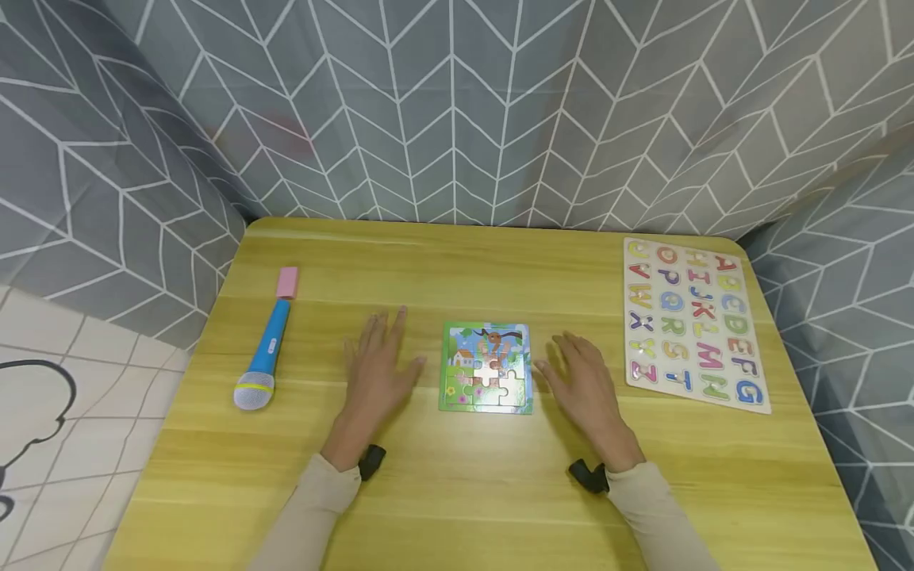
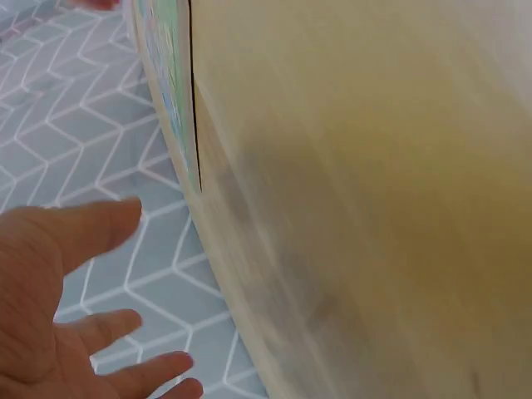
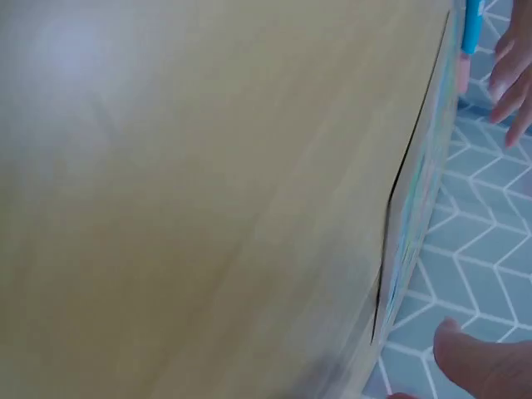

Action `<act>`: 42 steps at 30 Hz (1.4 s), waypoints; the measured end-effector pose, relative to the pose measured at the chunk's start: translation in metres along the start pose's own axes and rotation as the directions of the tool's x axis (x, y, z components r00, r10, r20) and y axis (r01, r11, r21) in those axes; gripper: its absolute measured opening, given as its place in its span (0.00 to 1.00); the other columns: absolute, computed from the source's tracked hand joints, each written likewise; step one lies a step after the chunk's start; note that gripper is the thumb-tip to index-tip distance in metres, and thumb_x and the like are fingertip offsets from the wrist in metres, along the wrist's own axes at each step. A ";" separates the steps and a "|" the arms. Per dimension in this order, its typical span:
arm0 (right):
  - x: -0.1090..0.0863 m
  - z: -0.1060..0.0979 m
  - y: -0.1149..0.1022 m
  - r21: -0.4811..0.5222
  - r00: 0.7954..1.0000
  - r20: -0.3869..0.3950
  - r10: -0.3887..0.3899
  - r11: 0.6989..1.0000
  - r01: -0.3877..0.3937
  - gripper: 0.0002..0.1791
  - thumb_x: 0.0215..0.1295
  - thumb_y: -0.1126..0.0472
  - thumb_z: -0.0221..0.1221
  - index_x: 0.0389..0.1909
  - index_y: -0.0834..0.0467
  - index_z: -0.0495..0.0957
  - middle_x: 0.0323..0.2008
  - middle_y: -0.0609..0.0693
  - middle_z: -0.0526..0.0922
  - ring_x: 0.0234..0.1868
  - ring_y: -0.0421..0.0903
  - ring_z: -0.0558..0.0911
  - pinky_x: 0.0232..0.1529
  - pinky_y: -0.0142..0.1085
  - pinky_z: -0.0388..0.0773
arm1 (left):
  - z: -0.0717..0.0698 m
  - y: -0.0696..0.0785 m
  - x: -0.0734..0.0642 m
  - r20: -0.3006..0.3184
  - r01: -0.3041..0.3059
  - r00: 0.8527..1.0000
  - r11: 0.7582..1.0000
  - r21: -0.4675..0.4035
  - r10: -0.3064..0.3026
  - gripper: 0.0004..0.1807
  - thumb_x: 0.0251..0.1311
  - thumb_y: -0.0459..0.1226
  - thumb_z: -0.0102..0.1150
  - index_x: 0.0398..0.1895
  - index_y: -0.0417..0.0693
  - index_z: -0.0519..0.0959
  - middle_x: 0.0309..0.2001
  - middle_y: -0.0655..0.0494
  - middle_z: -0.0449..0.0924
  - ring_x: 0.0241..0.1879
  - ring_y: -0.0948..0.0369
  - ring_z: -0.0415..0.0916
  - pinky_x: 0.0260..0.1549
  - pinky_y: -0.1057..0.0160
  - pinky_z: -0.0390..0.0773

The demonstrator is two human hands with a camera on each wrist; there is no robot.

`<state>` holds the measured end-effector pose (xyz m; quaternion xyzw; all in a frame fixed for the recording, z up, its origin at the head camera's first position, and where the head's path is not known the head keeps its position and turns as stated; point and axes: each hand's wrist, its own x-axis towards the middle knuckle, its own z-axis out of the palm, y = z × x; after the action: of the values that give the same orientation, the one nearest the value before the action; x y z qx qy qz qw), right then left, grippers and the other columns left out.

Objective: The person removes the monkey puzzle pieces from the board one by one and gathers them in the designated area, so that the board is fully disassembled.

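Note:
A small square jigsaw puzzle (image 1: 486, 368) with a green border and a cartoon house scene lies flat on the table. To its left is my left hand (image 1: 376, 369), fingers extended and apart from the puzzle. My right hand (image 1: 584, 381) is at the puzzle's right side, its thumb close to the edge; the head view does not settle whether it touches. Neither hand holds anything. In the left wrist view the puzzle (image 2: 170, 71) appears edge-on beyond the spread left fingers. The right wrist view shows the puzzle (image 3: 411, 208) edge-on too, with the right thumb (image 3: 474, 357) below.
On the left of the table (image 1: 457, 492) lies a blue toy microphone (image 1: 268, 345), with a pink block (image 1: 287, 282) at its handle end. A white alphabet board (image 1: 691, 392) with colourful letters lies at the right. Grey patterned curtains (image 1: 457, 111) hang behind the table.

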<state>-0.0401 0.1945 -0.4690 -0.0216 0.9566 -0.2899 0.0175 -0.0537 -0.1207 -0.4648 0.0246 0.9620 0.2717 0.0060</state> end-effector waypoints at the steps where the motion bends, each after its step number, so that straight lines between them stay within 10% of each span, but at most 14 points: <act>1: 0.001 0.001 -0.002 0.011 1.000 0.004 -0.014 1.000 0.014 0.31 0.70 0.48 0.61 0.66 0.64 0.72 0.70 0.67 0.69 0.73 0.68 0.64 0.74 0.63 0.60 | 0.001 0.003 0.002 0.007 -0.004 1.000 1.000 -0.026 0.004 0.43 0.65 0.48 0.64 0.80 0.54 0.55 0.78 0.39 0.56 0.78 0.39 0.51 0.73 0.27 0.48; 6: 0.003 0.010 -0.011 0.054 0.998 0.042 -0.054 0.997 0.051 0.27 0.67 0.52 0.65 0.61 0.63 0.77 0.65 0.64 0.77 0.69 0.64 0.70 0.71 0.59 0.68 | 0.011 0.016 0.009 0.033 -0.017 0.999 0.996 -0.092 0.020 0.35 0.64 0.41 0.66 0.73 0.44 0.67 0.60 0.40 0.75 0.61 0.44 0.71 0.58 0.44 0.77; 11: 0.004 0.019 -0.021 0.061 0.991 0.070 -0.110 0.993 0.106 0.34 0.62 0.52 0.70 0.65 0.63 0.74 0.66 0.63 0.76 0.70 0.63 0.71 0.70 0.58 0.69 | 0.020 0.028 0.014 0.123 -0.009 0.992 0.993 -0.120 0.023 0.33 0.62 0.41 0.68 0.69 0.44 0.72 0.53 0.44 0.78 0.56 0.48 0.73 0.50 0.50 0.79; 21: 0.006 0.024 -0.030 0.027 0.984 0.124 -0.128 0.992 0.126 0.40 0.62 0.49 0.70 0.70 0.63 0.69 0.70 0.63 0.71 0.73 0.63 0.68 0.71 0.58 0.68 | 0.026 0.028 0.015 0.260 -0.058 0.963 0.996 -0.063 0.072 0.50 0.53 0.48 0.76 0.76 0.44 0.62 0.78 0.40 0.56 0.78 0.41 0.51 0.77 0.37 0.51; 35: 0.006 0.023 -0.029 0.021 0.977 0.181 -0.113 0.994 0.111 0.41 0.60 0.53 0.71 0.71 0.64 0.67 0.74 0.65 0.65 0.73 0.66 0.67 0.69 0.61 0.70 | 0.026 0.025 0.013 0.354 -0.060 0.933 0.998 -0.029 0.066 0.57 0.50 0.51 0.77 0.80 0.47 0.55 0.82 0.45 0.45 0.82 0.43 0.40 0.75 0.29 0.38; 42: 0.014 0.021 -0.041 -0.022 0.964 0.119 -0.238 0.970 0.242 0.37 0.58 0.53 0.72 0.66 0.65 0.74 0.69 0.65 0.73 0.70 0.66 0.71 0.69 0.62 0.69 | 0.026 0.026 0.013 0.356 -0.048 0.933 0.999 -0.004 0.046 0.58 0.49 0.53 0.77 0.80 0.51 0.54 0.82 0.46 0.43 0.82 0.42 0.37 0.74 0.27 0.36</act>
<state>-0.0519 0.1483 -0.4640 -0.1543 0.9495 -0.2705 0.0371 -0.0652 -0.0845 -0.4733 0.0961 0.9449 0.2604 0.1734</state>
